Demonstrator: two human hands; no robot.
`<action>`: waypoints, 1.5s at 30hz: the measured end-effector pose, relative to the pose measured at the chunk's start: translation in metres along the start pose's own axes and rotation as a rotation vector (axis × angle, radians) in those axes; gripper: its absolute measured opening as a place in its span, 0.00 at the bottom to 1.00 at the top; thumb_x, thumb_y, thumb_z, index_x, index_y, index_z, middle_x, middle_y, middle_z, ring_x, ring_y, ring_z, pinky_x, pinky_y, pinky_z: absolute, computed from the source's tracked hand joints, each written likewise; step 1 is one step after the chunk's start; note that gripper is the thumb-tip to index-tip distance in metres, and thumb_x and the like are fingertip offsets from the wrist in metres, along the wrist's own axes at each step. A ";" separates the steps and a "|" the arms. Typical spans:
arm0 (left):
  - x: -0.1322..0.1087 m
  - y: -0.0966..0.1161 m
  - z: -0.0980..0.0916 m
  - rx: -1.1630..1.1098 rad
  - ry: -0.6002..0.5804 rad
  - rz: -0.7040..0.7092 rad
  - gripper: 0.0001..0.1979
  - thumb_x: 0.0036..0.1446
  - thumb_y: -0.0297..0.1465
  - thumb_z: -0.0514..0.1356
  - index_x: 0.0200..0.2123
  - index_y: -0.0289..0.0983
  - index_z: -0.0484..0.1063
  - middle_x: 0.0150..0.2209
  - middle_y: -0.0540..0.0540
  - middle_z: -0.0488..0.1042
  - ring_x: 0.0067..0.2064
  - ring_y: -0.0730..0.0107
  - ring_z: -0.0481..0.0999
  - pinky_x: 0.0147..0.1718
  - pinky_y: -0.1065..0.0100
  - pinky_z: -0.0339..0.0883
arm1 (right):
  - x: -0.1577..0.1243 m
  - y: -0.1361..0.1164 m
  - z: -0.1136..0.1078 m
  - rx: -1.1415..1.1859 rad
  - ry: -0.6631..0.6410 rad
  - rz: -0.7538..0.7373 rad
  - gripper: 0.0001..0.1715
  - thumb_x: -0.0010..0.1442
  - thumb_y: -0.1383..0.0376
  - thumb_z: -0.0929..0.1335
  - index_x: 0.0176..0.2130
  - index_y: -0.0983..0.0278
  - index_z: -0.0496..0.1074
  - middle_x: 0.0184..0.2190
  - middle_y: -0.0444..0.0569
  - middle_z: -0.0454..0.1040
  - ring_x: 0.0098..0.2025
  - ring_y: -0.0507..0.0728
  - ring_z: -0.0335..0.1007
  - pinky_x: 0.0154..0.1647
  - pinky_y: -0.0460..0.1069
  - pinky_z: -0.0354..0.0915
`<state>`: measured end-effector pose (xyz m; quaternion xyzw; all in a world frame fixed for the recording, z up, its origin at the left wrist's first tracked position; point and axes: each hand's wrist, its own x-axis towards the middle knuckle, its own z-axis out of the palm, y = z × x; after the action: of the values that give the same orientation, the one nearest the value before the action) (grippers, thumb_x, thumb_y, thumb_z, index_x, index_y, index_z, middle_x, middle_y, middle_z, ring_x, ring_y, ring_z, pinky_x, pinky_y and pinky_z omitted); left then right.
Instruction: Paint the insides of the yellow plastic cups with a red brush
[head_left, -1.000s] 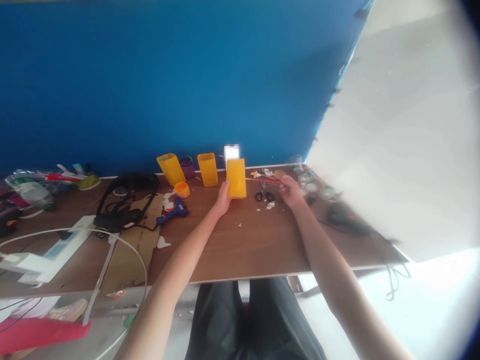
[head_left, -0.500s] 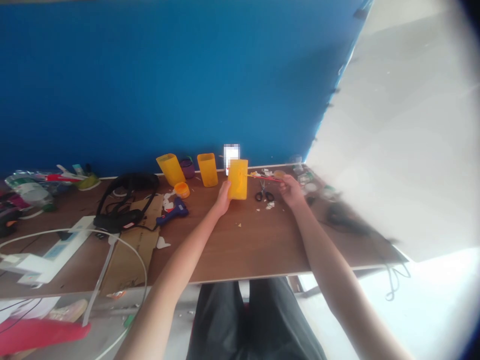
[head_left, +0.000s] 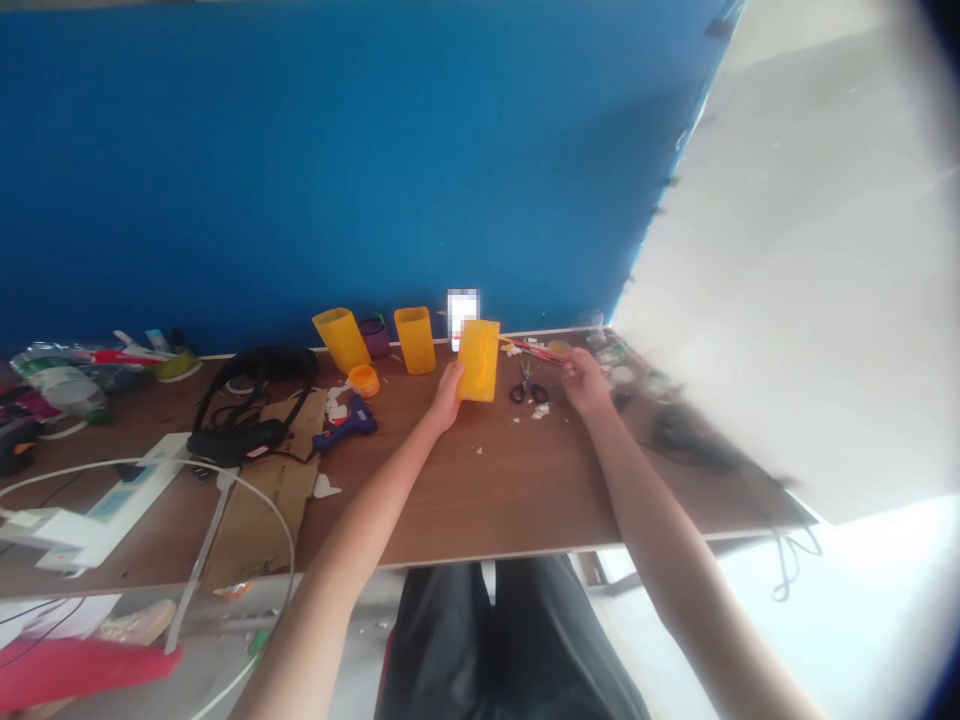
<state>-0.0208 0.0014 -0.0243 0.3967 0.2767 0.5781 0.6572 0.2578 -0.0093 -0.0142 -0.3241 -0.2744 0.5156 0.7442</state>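
My left hand (head_left: 448,397) is closed around the lower left side of a yellow rectangular piece (head_left: 478,362), held up above the table. Wet-looking yellow streaks show on its face. Between the fingers of my right hand (head_left: 583,378) is a thin red paintbrush (head_left: 541,352), its tip at the piece's upper right edge. Below the brush lie dark-handled scissors (head_left: 529,385) among white scraps. Two more yellow pieces, one leaning (head_left: 342,340) and one upright (head_left: 415,340), stand at the back. Near them is a small orange-yellow paint pot (head_left: 364,380).
A blue glue gun (head_left: 346,422), a black headset (head_left: 247,410), cardboard (head_left: 262,510) and a white power strip (head_left: 124,500) with a looping cable occupy the left. A bright blurred screen (head_left: 463,308) stands by the blue wall (head_left: 450,150). Plastic bits (head_left: 619,355) and a dark tool lie right.
The brush tip has moved up to the piece's upper right edge. My left hand has tilted the yellow piece slightly to the right.
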 end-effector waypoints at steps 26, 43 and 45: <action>-0.001 0.004 0.003 -0.061 0.008 -0.016 0.20 0.62 0.44 0.59 0.53 0.42 0.72 0.54 0.45 0.76 0.52 0.61 0.76 0.45 0.65 0.73 | -0.017 -0.004 0.008 -0.198 -0.263 0.101 0.10 0.67 0.62 0.67 0.39 0.68 0.70 0.28 0.41 0.67 0.23 0.44 0.60 0.22 0.40 0.61; -0.001 0.002 0.003 -0.057 0.014 -0.004 0.19 0.60 0.44 0.61 0.49 0.40 0.73 0.48 0.44 0.77 0.47 0.63 0.77 0.42 0.65 0.72 | -0.014 -0.006 0.007 -0.244 -0.191 0.043 0.10 0.66 0.62 0.67 0.40 0.68 0.70 0.29 0.41 0.68 0.25 0.45 0.62 0.23 0.41 0.63; -0.001 0.002 0.003 -0.054 0.014 -0.006 0.19 0.60 0.44 0.61 0.50 0.40 0.73 0.48 0.43 0.77 0.47 0.62 0.77 0.42 0.65 0.73 | -0.014 -0.006 0.008 -0.239 -0.180 0.040 0.10 0.66 0.62 0.67 0.40 0.68 0.70 0.29 0.41 0.68 0.24 0.45 0.62 0.23 0.41 0.63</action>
<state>-0.0200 0.0001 -0.0211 0.3741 0.2669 0.5863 0.6672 0.2511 -0.0224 -0.0055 -0.3682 -0.3932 0.5208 0.6622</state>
